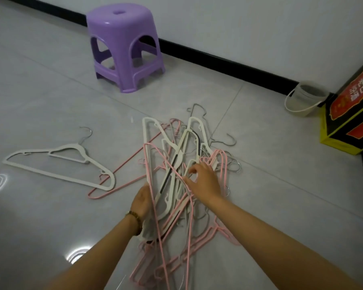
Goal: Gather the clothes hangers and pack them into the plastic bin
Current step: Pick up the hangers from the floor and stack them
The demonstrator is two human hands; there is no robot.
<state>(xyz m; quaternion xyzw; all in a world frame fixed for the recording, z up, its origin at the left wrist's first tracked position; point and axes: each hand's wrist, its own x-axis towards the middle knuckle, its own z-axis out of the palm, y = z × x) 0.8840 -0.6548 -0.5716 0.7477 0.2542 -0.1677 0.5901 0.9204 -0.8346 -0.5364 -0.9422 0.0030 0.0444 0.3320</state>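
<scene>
Nearest: hangers (177,155) heaped on floor (50,206); gripped at near edge by left hand (141,200), one white bar pinched by right hand (203,181) fingers (195,168); probably light, stiff, slippery, hooks tangling; better held by bundled necks; left fingers mostly hidden; lone hanger (57,162) apart; pail (306,97) by wall, maybe bin.

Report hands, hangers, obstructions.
Left hand grips hanger pile edge. Right hand pinches a white hanger in it. Stray white hanger lies left. Nothing blocking.
</scene>
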